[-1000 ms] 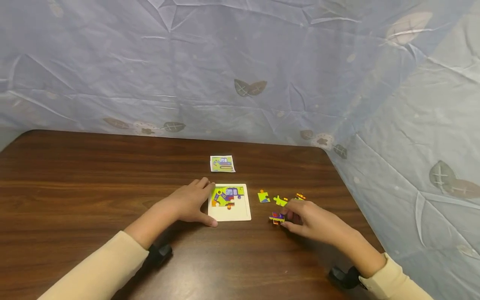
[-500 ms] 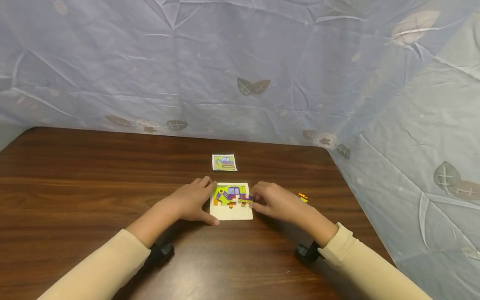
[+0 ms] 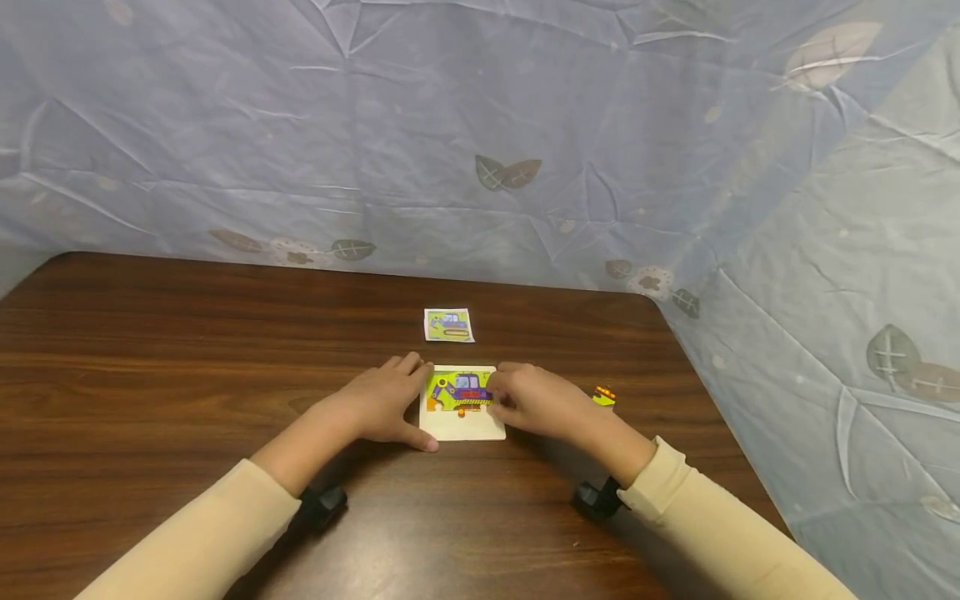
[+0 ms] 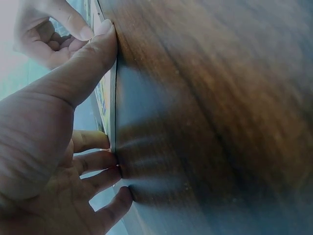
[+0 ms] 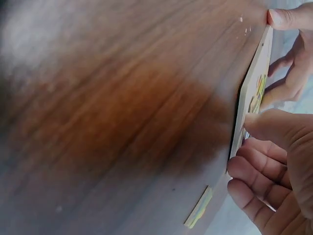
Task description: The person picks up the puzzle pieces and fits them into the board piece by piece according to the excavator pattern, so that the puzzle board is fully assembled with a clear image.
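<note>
A white jigsaw puzzle board (image 3: 463, 430) lies on the table, its upper part filled with green and purple excavator pieces. My left hand (image 3: 382, 404) rests along its left side, thumb at the near corner and fingers spread at the far one. At the board's right edge, my right hand (image 3: 543, 400) has thumb and fingertips on a purple puzzle piece (image 3: 482, 401) with a striped edge, level with the picture. My fingers partly cover that piece. In the right wrist view, the right thumb lies over the board's rim and the other fingers curl beside it.
Beyond the board lies a small picture card (image 3: 448, 325) of the excavator. A loose puzzle piece (image 3: 604, 397) sits right of my right hand, which hides the area where other loose pieces lay. Hanging patterned cloth (image 3: 420, 150) borders the brown table (image 3: 187, 350) behind and at right.
My right hand has carried the purple puzzle piece left from the loose pieces to the board, where it now sits among the other pieces. My left hand has stayed in place.
</note>
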The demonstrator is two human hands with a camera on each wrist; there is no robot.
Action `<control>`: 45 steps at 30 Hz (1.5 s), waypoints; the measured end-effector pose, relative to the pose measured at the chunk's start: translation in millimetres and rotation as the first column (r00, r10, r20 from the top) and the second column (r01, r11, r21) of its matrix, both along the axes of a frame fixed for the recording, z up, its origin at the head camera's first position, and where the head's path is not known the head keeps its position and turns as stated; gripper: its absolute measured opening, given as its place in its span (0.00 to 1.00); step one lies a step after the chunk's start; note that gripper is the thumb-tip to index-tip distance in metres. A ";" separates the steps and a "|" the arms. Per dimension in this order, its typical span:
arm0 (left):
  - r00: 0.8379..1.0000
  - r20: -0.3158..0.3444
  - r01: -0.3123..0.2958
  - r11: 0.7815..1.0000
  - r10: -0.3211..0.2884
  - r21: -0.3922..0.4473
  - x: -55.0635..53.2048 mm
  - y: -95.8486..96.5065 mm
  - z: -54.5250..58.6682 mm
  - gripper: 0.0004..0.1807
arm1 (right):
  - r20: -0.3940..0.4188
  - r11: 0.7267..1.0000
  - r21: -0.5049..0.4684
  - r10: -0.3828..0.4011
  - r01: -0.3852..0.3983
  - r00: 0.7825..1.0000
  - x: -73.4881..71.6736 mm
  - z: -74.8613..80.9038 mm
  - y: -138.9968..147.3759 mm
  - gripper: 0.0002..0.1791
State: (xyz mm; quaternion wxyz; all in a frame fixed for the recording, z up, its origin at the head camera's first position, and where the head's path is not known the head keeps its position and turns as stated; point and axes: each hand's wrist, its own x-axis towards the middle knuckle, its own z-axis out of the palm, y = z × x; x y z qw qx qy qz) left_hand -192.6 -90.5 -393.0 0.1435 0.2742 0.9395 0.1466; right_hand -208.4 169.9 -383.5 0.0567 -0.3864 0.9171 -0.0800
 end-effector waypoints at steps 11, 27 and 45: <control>1.000 -0.001 0.001 1.000 -0.001 -0.003 1.9 0.0 1.2 0.63 | 0.028 0.998 0.045 -0.051 0.049 0.998 7.0 3.2 -8.0 0.11; 1.000 0.003 0.004 1.000 -0.004 -0.006 1.6 0.3 2.2 0.62 | -0.016 1.000 -0.013 -0.001 0.000 1.000 12.3 -0.6 -7.4 0.13; 1.000 0.015 0.017 0.999 -0.016 -0.037 2.1 3.0 7.7 0.63 | 0.084 0.990 -0.129 0.060 -0.049 0.995 10.7 3.5 25.7 0.18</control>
